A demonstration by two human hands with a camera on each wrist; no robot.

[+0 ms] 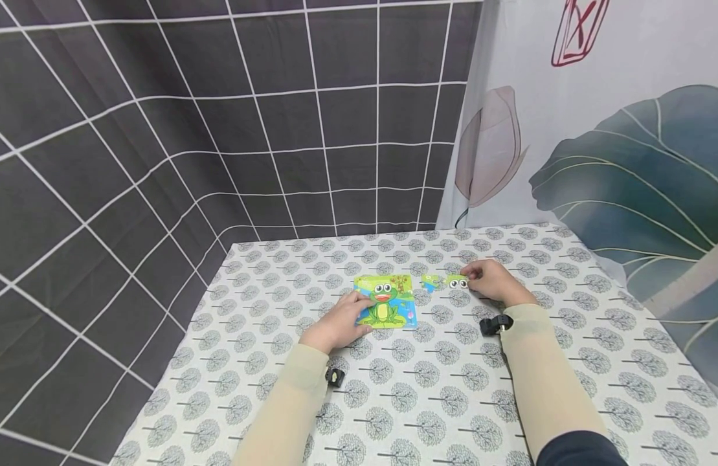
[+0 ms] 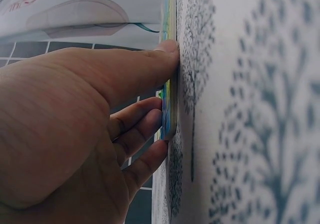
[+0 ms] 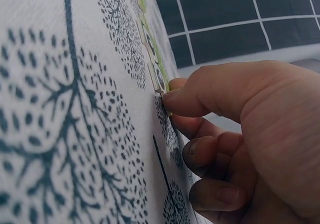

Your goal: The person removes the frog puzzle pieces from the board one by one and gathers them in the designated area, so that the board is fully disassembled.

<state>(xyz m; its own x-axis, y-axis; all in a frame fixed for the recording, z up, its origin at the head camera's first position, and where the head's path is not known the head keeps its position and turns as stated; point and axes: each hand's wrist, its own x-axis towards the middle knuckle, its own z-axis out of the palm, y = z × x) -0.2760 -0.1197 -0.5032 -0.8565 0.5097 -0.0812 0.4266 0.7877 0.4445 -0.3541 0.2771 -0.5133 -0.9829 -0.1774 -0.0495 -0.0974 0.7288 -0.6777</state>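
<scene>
A square frog picture board (image 1: 403,317), like a jigsaw puzzle, lies flat on the patterned tablecloth. My left hand (image 1: 342,318) holds its left near corner, the thumb at the near edge and the fingers at the left side and over the picture. In the left wrist view the board (image 2: 167,109) shows edge-on between thumb and fingers. To the right, my right hand (image 1: 491,280) pinches the end of a green puzzle piece with frog eyes (image 1: 456,282) between thumb and forefinger. A green and blue puzzle piece (image 1: 431,282) adjoins it on the left.
The tablecloth (image 1: 428,401) has a grey tree print and covers the table. A dark gridded curtain (image 1: 347,123) hangs behind and at the left; a pale leaf-patterned curtain (image 1: 644,168) hangs at the right. A small black device (image 1: 495,324) sits on the right wrist.
</scene>
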